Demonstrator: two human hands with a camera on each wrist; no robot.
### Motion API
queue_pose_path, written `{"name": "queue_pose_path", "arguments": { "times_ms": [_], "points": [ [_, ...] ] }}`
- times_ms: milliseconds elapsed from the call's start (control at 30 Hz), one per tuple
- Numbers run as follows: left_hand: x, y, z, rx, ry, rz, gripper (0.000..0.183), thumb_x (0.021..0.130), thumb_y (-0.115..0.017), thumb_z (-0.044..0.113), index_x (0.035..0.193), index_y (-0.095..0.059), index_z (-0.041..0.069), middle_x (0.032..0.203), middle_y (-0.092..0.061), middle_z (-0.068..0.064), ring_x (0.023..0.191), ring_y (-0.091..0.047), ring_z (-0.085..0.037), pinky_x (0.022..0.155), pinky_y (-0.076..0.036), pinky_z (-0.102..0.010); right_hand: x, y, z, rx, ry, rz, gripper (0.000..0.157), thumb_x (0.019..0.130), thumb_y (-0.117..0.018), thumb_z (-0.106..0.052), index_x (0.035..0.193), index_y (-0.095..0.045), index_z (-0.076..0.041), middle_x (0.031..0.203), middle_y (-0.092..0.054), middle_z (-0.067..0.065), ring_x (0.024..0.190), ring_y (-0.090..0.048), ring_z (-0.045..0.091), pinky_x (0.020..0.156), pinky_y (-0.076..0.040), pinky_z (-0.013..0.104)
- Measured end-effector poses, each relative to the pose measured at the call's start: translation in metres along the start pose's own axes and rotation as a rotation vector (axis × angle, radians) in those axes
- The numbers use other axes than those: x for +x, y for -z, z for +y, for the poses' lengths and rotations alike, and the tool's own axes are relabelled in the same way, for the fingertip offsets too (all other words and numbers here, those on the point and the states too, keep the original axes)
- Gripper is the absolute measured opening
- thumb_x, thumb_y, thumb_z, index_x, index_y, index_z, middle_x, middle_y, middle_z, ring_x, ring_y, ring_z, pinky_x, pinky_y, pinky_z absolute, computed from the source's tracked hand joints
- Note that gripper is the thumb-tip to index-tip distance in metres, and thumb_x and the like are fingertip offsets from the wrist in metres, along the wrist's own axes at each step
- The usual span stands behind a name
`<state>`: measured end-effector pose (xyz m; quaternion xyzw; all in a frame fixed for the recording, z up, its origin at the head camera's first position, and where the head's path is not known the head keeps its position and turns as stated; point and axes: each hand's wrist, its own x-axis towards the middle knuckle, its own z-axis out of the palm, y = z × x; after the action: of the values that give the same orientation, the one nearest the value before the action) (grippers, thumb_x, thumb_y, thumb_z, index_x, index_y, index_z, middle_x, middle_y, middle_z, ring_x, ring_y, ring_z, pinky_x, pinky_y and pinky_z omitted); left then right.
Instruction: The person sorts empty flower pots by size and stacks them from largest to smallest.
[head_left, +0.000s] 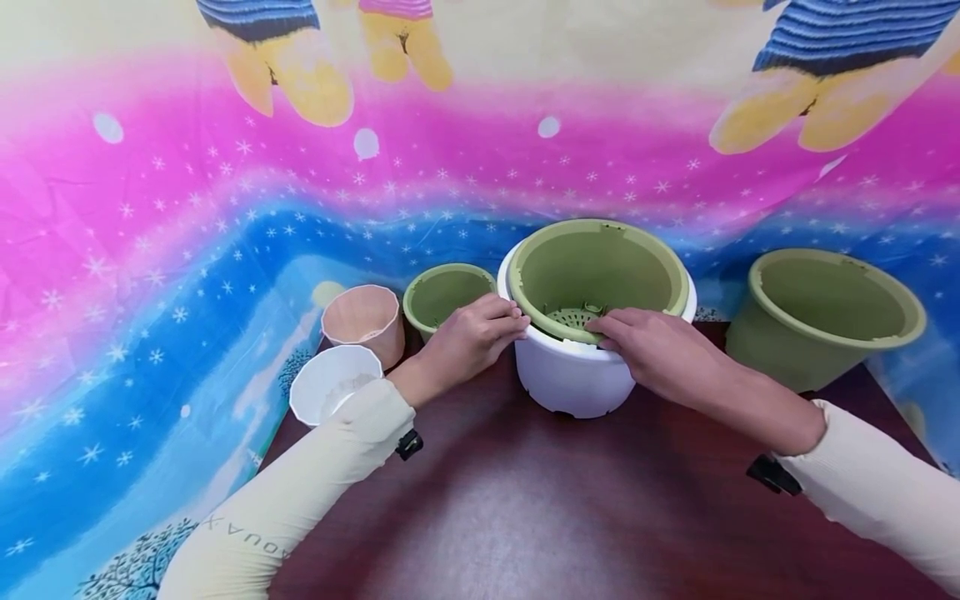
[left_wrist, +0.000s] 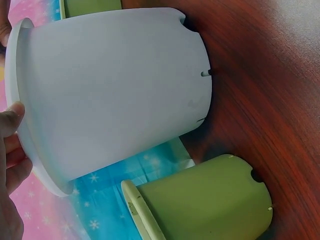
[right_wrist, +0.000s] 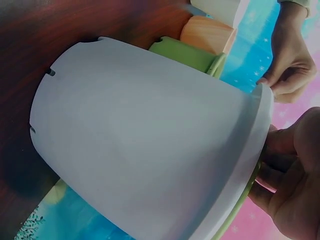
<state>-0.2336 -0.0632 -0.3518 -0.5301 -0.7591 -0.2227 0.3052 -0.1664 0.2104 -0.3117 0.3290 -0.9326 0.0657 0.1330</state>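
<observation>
A large green flowerpot (head_left: 622, 258) sits inside a white flowerpot (head_left: 573, 383) on the dark table. Its rim stands a little above the white one, and a dark gap shows between them at the front. Slots pierce the green pot's floor. At the left side of the rims, my left hand (head_left: 468, 337) pinches the white rim, its thumb against the outside in the left wrist view. My right hand (head_left: 660, 346) grips the green rim at the front right; in the right wrist view its fingers (right_wrist: 262, 192) lie along that rim, partly hidden.
Left of the nested pots stand a small green pot (head_left: 450, 292), a peach pot (head_left: 362, 312) and a small white pot (head_left: 315, 387). Another large green pot (head_left: 780, 333) stands at the right. A printed cloth (head_left: 420, 192) hangs close behind the brown table (head_left: 510, 517).
</observation>
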Motion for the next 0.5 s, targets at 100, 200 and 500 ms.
{"name": "queue_pose_path", "arguments": {
  "times_ms": [100,200,500],
  "points": [
    [0.0,-0.001,-0.001,0.005,-0.002,-0.001,0.017,0.086,-0.072,0.011,0.1,-0.075,0.004,0.098,-0.069,-0.007,0.096,-0.063,-0.018,0.084,-0.056,-0.023,0.0,0.001,0.0,0.004,-0.002,-0.011,0.034,0.086,-0.066,-0.003,0.119,-0.064,-0.01,0.102,-0.067,0.004,0.093,-0.067,0.022,0.072,-0.057,0.041],
    [0.0,0.0,-0.001,0.012,0.0,-0.003,0.016,0.086,-0.071,0.012,0.1,-0.075,0.005,0.097,-0.068,-0.007,0.096,-0.063,-0.018,0.084,-0.056,-0.023,0.0,0.002,0.0,0.007,0.005,-0.01,0.032,0.088,-0.065,-0.004,0.12,-0.064,-0.01,0.103,-0.067,0.004,0.094,-0.067,0.022,0.074,-0.057,0.042],
    [-0.001,-0.001,-0.001,0.019,-0.003,-0.009,0.016,0.086,-0.071,0.012,0.1,-0.076,0.005,0.098,-0.069,-0.007,0.096,-0.064,-0.018,0.084,-0.056,-0.023,-0.015,0.019,0.025,-0.003,-0.007,0.157,0.027,0.087,-0.067,-0.013,0.114,-0.065,-0.007,0.109,-0.063,0.007,0.101,-0.061,0.027,0.087,-0.051,0.046]
  ]
}}
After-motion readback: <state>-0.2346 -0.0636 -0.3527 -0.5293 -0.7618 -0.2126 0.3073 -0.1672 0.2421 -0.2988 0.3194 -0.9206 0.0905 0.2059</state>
